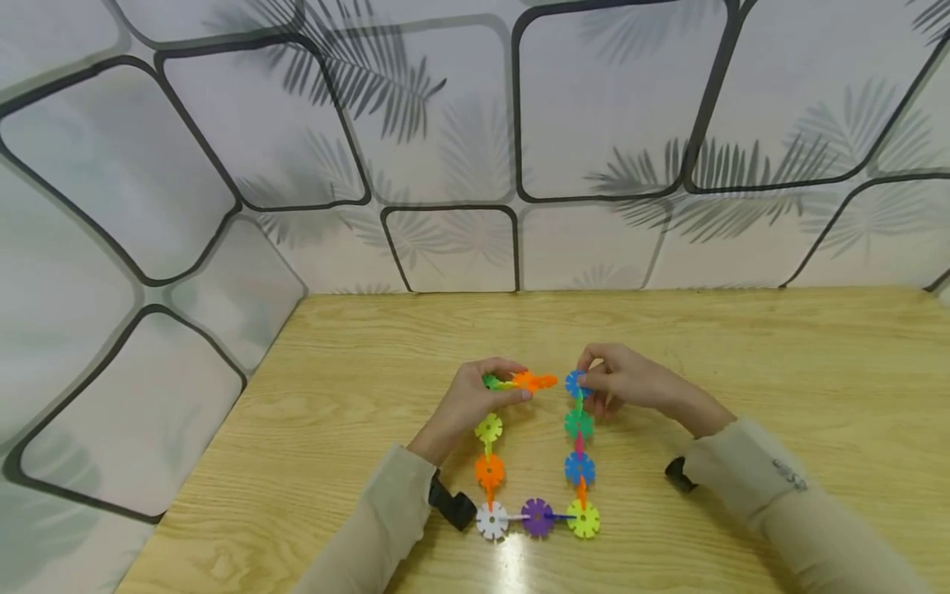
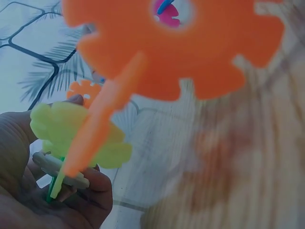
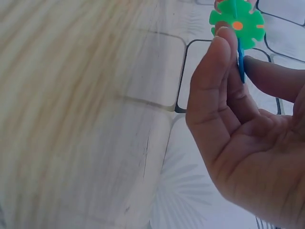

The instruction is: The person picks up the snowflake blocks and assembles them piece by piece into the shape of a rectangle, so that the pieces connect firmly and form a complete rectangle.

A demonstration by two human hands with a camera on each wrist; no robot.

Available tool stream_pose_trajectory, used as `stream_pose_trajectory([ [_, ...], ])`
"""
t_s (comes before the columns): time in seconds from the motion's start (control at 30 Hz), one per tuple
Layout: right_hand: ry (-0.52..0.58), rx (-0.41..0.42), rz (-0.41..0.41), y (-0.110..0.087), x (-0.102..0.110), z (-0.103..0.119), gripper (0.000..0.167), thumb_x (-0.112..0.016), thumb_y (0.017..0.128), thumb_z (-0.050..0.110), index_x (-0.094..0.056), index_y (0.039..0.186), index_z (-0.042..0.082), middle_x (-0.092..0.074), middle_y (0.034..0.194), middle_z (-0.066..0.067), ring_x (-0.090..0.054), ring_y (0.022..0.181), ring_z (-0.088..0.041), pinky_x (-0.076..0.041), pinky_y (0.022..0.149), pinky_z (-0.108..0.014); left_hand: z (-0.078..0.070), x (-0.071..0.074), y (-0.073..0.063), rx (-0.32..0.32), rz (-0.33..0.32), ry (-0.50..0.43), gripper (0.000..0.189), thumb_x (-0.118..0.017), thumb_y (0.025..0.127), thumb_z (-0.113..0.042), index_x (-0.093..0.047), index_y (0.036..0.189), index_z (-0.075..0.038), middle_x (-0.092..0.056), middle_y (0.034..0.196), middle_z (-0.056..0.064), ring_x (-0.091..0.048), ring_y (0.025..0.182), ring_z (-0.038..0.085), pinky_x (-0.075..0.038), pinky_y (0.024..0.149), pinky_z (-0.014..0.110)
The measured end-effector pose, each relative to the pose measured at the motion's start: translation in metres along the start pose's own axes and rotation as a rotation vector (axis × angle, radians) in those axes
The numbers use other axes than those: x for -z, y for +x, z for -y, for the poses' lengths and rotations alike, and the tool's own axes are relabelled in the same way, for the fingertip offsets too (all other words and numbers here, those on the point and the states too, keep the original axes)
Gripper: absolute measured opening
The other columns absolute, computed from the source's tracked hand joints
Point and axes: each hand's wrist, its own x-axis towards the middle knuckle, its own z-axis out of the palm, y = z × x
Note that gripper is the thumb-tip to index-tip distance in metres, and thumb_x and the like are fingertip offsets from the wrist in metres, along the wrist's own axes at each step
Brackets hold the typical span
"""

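Notched plastic discs are joined edge to edge into a U-shaped chain. Its base has a white disc (image 1: pixel 486 526), a purple disc (image 1: pixel 533 523) and a yellow disc (image 1: pixel 590 526). My left hand (image 1: pixel 469 403) holds the left side's far end, where green, yellow and orange discs (image 1: pixel 529 379) meet; a yellow disc (image 2: pixel 57 119) shows by its thumb in the left wrist view. At the right side's far end, my right hand (image 1: pixel 631 379) pinches a blue disc (image 1: pixel 572 384) between thumb and fingers, seen edge-on beside a green disc (image 3: pixel 248 36). A small gap separates the two ends.
The chain is over a wooden table (image 1: pixel 356 371). Behind and to the left stands a patterned backdrop (image 1: pixel 453 124). Dark wrist gear (image 1: pixel 453 505) sits at the left cuff, near the white disc, and another dark piece (image 1: pixel 679 476) is under the right cuff.
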Motion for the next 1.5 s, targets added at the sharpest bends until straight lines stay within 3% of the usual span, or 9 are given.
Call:
stream_pose_trajectory([
  [0.1,0.021,0.012,-0.009,0.000,-0.002,0.000,0.006,-0.048,0.105,-0.001,-0.051,0.105,-0.006,-0.066,0.071,-0.011,-0.061,0.059,-0.018,-0.056,0.055,-0.032,0.000,0.000,-0.001,-0.002,0.008,-0.011,0.030,-0.077,0.091,-0.010,-0.072,0.119,0.001,-0.065,0.117,0.011,-0.055,0.101,0.021,-0.049,0.071,0.028],
  [0.27,0.022,0.039,-0.009,0.001,-0.004,0.000,0.007,-0.048,0.104,-0.002,-0.052,0.106,-0.008,-0.065,0.069,-0.010,-0.061,0.058,-0.016,-0.056,0.054,-0.031,0.000,-0.001,-0.001,-0.022,0.026,-0.017,0.028,-0.074,0.094,-0.010,-0.071,0.119,0.002,-0.067,0.103,0.011,-0.054,0.072,0.015,-0.047,0.061,0.024],
  [0.37,0.025,0.042,-0.011,0.002,-0.005,0.001,0.007,-0.049,0.104,-0.002,-0.052,0.106,-0.008,-0.064,0.069,-0.009,-0.061,0.058,-0.015,-0.056,0.054,-0.030,0.000,-0.001,-0.001,-0.019,0.028,-0.023,0.028,-0.073,0.094,-0.010,-0.071,0.119,0.002,-0.065,0.102,0.012,-0.050,0.063,0.014,-0.045,0.057,0.023],
  [0.5,0.023,0.040,-0.021,0.002,-0.007,0.002,0.007,-0.049,0.104,-0.002,-0.053,0.106,-0.008,-0.064,0.069,-0.009,-0.061,0.058,-0.015,-0.056,0.054,-0.031,-0.001,-0.001,-0.001,-0.014,0.019,-0.019,0.027,-0.073,0.094,-0.010,-0.071,0.119,0.002,-0.064,0.103,0.011,-0.049,0.062,0.013,-0.044,0.056,0.023],
  [0.67,0.019,0.048,-0.026,0.003,-0.008,0.002,0.008,-0.049,0.104,-0.003,-0.053,0.106,-0.009,-0.064,0.069,-0.008,-0.061,0.058,-0.015,-0.056,0.054,-0.031,0.001,-0.002,-0.001,-0.032,0.016,-0.013,0.028,-0.073,0.094,-0.009,-0.070,0.120,0.003,-0.066,0.093,0.009,-0.052,0.061,0.013,-0.045,0.056,0.024],
  [0.87,0.030,0.042,-0.028,0.004,-0.009,0.002,0.009,-0.048,0.105,-0.001,-0.054,0.106,-0.008,-0.064,0.070,-0.009,-0.061,0.058,-0.016,-0.056,0.055,-0.032,-0.001,-0.002,-0.002,-0.037,0.006,0.002,0.027,-0.073,0.095,-0.009,-0.071,0.119,0.003,-0.065,0.102,0.011,-0.050,0.061,0.013,-0.045,0.056,0.024],
  [1.2,0.019,0.070,-0.034,0.006,-0.011,0.004,0.006,-0.049,0.103,-0.005,-0.054,0.103,-0.009,-0.063,0.067,-0.009,-0.061,0.057,-0.016,-0.056,0.054,-0.032,-0.003,-0.005,-0.002,-0.055,-0.014,0.023,0.025,-0.072,0.095,-0.007,-0.071,0.118,0.002,-0.065,0.099,0.011,-0.046,0.059,0.011,-0.041,0.054,0.022],
  [1.5,0.001,0.082,-0.092,0.007,-0.013,0.011,0.006,-0.049,0.104,-0.004,-0.053,0.100,-0.006,-0.063,0.069,-0.009,-0.061,0.059,-0.019,-0.056,0.055,-0.034,-0.009,-0.010,-0.001,-0.052,-0.060,0.018,0.023,-0.071,0.096,-0.008,-0.071,0.118,0.000,-0.061,0.105,0.014,-0.049,0.063,0.014,-0.042,0.056,0.023],
])
